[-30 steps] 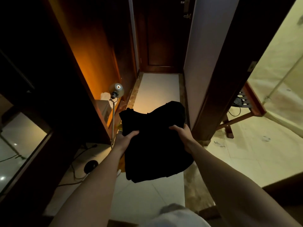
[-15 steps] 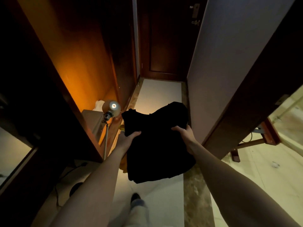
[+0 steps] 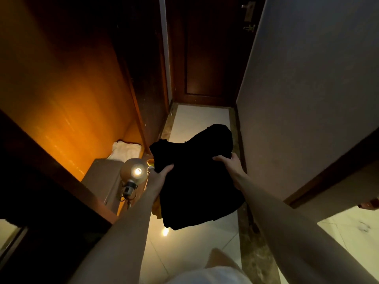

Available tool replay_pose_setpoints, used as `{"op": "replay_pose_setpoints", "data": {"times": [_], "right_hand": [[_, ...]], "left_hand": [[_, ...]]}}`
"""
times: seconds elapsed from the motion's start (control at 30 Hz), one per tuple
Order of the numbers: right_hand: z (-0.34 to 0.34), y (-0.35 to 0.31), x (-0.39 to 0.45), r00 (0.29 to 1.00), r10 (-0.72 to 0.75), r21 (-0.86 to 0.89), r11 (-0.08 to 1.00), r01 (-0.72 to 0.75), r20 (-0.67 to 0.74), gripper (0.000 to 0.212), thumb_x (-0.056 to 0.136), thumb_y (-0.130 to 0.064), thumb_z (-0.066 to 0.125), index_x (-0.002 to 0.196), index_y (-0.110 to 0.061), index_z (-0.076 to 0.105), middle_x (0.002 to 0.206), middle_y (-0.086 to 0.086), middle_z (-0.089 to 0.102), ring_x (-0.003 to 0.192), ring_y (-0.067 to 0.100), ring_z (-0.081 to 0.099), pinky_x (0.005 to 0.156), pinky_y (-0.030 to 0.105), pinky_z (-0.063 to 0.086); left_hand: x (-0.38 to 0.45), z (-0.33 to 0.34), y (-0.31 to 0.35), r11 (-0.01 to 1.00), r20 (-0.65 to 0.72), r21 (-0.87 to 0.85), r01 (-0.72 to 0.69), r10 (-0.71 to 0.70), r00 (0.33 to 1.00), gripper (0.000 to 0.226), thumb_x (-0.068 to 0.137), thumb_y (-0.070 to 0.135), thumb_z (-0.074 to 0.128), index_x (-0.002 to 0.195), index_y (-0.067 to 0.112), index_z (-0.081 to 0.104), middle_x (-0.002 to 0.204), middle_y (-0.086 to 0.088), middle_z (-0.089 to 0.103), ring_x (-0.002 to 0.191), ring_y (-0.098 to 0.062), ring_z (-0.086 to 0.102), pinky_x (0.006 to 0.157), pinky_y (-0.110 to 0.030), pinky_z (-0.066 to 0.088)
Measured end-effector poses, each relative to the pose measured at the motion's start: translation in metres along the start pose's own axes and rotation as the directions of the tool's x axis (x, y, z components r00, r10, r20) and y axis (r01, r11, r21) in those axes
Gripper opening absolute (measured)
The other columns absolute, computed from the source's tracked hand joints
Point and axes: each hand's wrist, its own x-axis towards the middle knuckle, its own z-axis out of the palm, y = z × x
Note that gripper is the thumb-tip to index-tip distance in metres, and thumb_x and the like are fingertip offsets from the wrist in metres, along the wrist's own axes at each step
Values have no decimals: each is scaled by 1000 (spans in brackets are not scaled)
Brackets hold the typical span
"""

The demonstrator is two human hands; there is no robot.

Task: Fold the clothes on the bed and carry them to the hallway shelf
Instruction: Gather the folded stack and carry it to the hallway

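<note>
A folded bundle of black clothes [image 3: 196, 181] is carried in the air above the pale floor [image 3: 196, 124] of a narrow hallway, in front of a dark wooden door [image 3: 205, 58]. It is held from both sides: the left hand [image 3: 160, 177] grips its left edge with the thumb laid on top, and the right hand [image 3: 229, 162] grips the right edge in the same way. The cloth is judged to be soft and light, without any stiffness, because the near part hangs down below the hands. It is probably not slippery, but the folds can be opened easily. A hold under the bundle is therefore considered safer than at the edges. A lit lamp [image 3: 134, 171] stands just beside the left hand, in front of an orange wooden recess [image 3: 78, 111] where white cloth [image 3: 127, 149] lies.
</note>
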Motion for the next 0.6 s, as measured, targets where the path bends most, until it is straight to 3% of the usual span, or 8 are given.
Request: {"op": "replay_pose_setpoints", "data": {"times": [0.07,0.2,0.33,0.47,0.6], "right_hand": [[-2,-11,33,1000,7,-29,1000,-7,11,62,84,-22,72,134,-11,37,124,14,55,110,28,60,80,33,50],[-2,-38,100,1000,1,-87,996,0,17,59,87,-21,68,135,-6,37,121,13,54,104,25,59,77,31,50],[-3,-75,164,998,-4,-148,989,12,58,64,83,-26,71,134,-6,37,125,16,52,109,29,58,90,40,52],[2,-118,223,991,13,-184,983,12,136,66,83,-27,71,136,-8,36,127,16,50,110,29,57,94,43,51],[23,-146,271,979,31,-233,972,17,201,64,84,-28,70,135,-9,36,125,14,51,104,27,59,76,35,52]], "left_hand": [[25,7,9,1000,-31,-8,14,-14,999,90,79,49,70,147,15,21,142,-8,44,130,-31,44,113,-51,31],[80,18,27,1000,-106,-5,12,-13,994,109,66,61,71,150,16,17,148,-6,38,134,-30,40,113,-47,31],[130,39,50,998,-213,-59,-3,-9,977,85,83,46,67,148,13,22,143,-7,42,131,-30,43,110,-43,34],[167,50,77,991,-303,-100,-87,53,952,106,58,62,77,143,15,35,138,-6,51,123,-27,52,106,-44,39],[193,50,94,981,-371,-158,-112,46,928,78,75,45,76,137,13,42,128,-6,59,112,-24,58,91,-34,45]]}}
